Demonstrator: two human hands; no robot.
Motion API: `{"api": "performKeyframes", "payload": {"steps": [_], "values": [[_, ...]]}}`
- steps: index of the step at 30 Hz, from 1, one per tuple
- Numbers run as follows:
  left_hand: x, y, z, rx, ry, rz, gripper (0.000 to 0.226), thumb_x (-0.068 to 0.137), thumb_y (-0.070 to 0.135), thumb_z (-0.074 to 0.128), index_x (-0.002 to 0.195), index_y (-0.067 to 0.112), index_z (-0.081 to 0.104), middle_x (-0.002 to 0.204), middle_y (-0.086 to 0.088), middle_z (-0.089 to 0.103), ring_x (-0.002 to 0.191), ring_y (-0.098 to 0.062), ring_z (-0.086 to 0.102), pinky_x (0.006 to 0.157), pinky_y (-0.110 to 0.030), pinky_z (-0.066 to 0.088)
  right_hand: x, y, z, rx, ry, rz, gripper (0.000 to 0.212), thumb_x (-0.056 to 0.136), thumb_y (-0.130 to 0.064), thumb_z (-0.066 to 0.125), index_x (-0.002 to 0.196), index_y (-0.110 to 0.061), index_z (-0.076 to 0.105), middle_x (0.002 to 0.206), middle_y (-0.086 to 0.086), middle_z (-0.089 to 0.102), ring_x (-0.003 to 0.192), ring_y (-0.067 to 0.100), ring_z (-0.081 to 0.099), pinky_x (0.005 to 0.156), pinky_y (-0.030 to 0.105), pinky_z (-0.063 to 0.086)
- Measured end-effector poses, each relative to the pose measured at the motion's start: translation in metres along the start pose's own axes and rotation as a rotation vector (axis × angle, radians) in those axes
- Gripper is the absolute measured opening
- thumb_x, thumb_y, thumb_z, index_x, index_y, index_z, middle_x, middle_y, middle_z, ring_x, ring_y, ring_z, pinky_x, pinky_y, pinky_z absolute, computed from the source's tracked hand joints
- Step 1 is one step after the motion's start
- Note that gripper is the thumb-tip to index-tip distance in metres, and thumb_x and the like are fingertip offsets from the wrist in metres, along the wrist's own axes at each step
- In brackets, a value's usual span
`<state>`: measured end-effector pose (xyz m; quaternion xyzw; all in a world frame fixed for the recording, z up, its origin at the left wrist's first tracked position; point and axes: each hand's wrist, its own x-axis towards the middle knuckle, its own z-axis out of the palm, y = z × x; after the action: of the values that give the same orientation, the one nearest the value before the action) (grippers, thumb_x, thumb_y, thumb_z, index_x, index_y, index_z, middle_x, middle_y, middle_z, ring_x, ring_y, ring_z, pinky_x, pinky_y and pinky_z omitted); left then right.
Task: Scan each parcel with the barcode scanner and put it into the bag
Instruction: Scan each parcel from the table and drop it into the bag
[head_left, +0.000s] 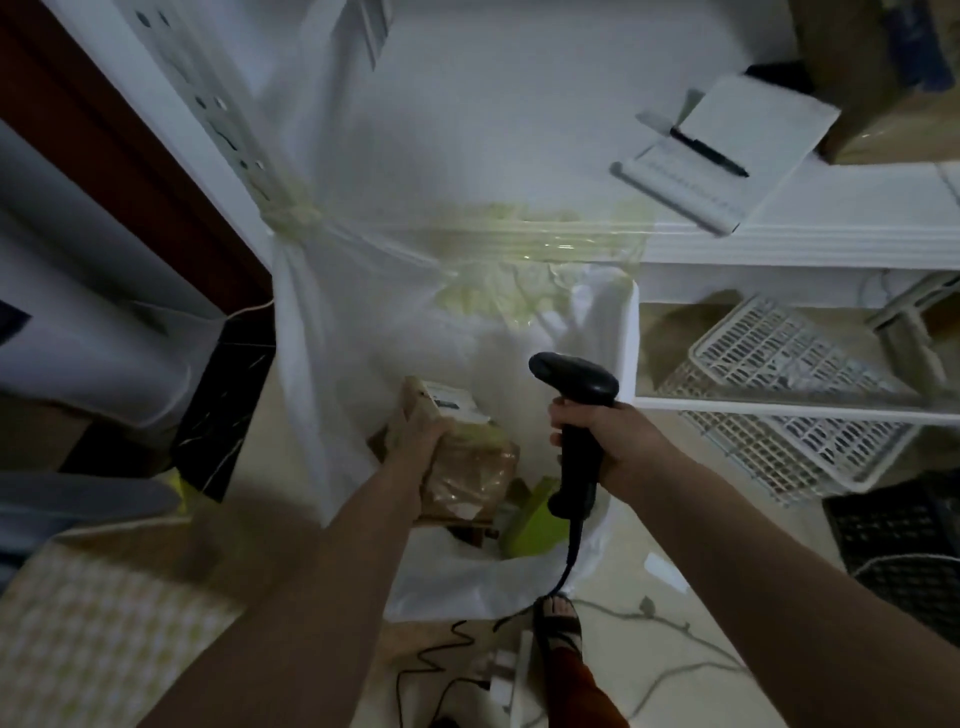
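My left hand (415, 441) grips a brown cardboard parcel (467, 467) with a white label at its far end, holding it over the open mouth of the white bag (322, 364). The bag hangs taped to the white shelf frame with yellowish tape. My right hand (602, 436) grips the handle of the black barcode scanner (576, 384), its head pointing left and forward above the bag. The scanner's cable drops to the floor. A green item (535, 525) lies inside the bag below the parcel.
A white shelf unit (779, 244) stands to the right, with a notepad and pen (711, 150) on top and white wire baskets (779, 364) below. A cardboard box (883, 78) sits at the top right. Black crates (904, 525) lie at the right. My sandalled foot (558, 618) stands by the cables.
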<state>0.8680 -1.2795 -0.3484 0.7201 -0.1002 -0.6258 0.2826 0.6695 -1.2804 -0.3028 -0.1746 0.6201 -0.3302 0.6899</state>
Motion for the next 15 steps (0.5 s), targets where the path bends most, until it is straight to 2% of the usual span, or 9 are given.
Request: {"api": "performKeyframes", "payload": {"steps": [3,4,6,7,8,9,11,13,15], "values": [[0.023,-0.016,0.009,0.07,0.019,-0.004,0.059,0.079,0.034,0.072,0.132,0.016,0.052,0.113,-0.016,0.062,0.093,-0.031,0.063,0.083,-0.041,0.055,0.021,0.005,-0.012,-0.042,0.071,0.032,0.007,0.084,-0.006,0.068,0.084,-0.009,0.061,0.079,0.008,0.053,0.073,0.024,0.052,0.073,0.04,0.043],[0.026,-0.019,0.013,0.107,0.014,-0.015,0.052,0.084,0.031,0.07,0.13,0.012,0.053,0.12,-0.017,0.06,0.096,-0.029,0.061,0.086,-0.04,0.054,0.025,0.007,-0.016,-0.044,0.089,0.041,0.008,0.084,-0.005,0.067,0.083,-0.01,0.061,0.079,0.007,0.052,0.073,0.023,0.052,0.074,0.04,0.042],[0.027,-0.022,0.017,0.232,0.024,-0.057,0.028,0.096,0.02,0.058,0.118,0.003,0.056,0.117,-0.016,0.059,0.088,-0.026,0.056,0.089,-0.036,0.048,0.032,0.007,-0.024,-0.04,0.122,0.052,0.009,0.084,-0.005,0.067,0.082,-0.01,0.06,0.079,0.007,0.053,0.072,0.022,0.052,0.073,0.039,0.042],[0.032,-0.024,0.019,0.276,0.057,-0.057,0.028,0.096,0.019,0.059,0.116,0.0,0.056,0.117,-0.017,0.06,0.088,-0.027,0.056,0.091,-0.036,0.048,0.034,0.005,-0.027,-0.039,0.136,0.054,0.009,0.084,-0.005,0.067,0.081,-0.01,0.06,0.079,0.007,0.053,0.072,0.022,0.052,0.073,0.039,0.043],[0.034,-0.023,0.02,0.288,0.078,-0.059,0.042,0.092,0.023,0.065,0.124,-0.001,0.054,0.125,-0.018,0.058,0.097,-0.031,0.058,0.098,-0.04,0.047,0.036,0.004,-0.03,-0.039,0.145,0.054,0.009,0.084,-0.005,0.067,0.08,-0.01,0.06,0.079,0.007,0.053,0.072,0.022,0.052,0.073,0.039,0.043],[0.039,-0.022,0.02,0.301,0.088,-0.059,0.067,0.083,0.031,0.075,0.135,-0.001,0.046,0.136,-0.018,0.051,0.113,-0.034,0.055,0.103,-0.043,0.044,0.038,0.002,-0.032,-0.04,0.152,0.054,0.01,0.083,-0.005,0.068,0.08,-0.01,0.06,0.079,0.007,0.053,0.072,0.021,0.052,0.073,0.039,0.043],[0.046,-0.015,0.023,0.38,0.112,-0.065,0.105,0.07,0.044,0.083,0.15,0.005,0.028,0.152,-0.014,0.034,0.135,-0.034,0.038,0.11,-0.044,0.037,0.04,0.0,-0.034,-0.041,0.158,0.048,0.01,0.083,-0.005,0.068,0.078,-0.011,0.06,0.078,0.007,0.052,0.071,0.022,0.052,0.07,0.038,0.044],[0.054,-0.009,0.023,0.54,0.162,-0.047,0.105,0.073,0.048,0.08,0.152,0.009,0.022,0.155,-0.013,0.026,0.138,-0.034,0.032,0.111,-0.043,0.035,0.04,-0.001,-0.031,-0.038,0.144,0.039,0.01,0.082,-0.005,0.069,0.078,-0.01,0.061,0.077,0.007,0.053,0.071,0.022,0.053,0.067,0.036,0.046],[0.048,0.0,0.023,0.725,0.154,0.069,0.093,0.078,0.05,0.074,0.149,0.01,0.03,0.153,-0.013,0.03,0.137,-0.033,0.034,0.111,-0.041,0.035,0.038,0.0,-0.027,-0.035,0.117,0.033,0.008,0.083,-0.005,0.068,0.079,-0.01,0.062,0.078,0.007,0.054,0.073,0.022,0.053,0.071,0.037,0.045]]}}
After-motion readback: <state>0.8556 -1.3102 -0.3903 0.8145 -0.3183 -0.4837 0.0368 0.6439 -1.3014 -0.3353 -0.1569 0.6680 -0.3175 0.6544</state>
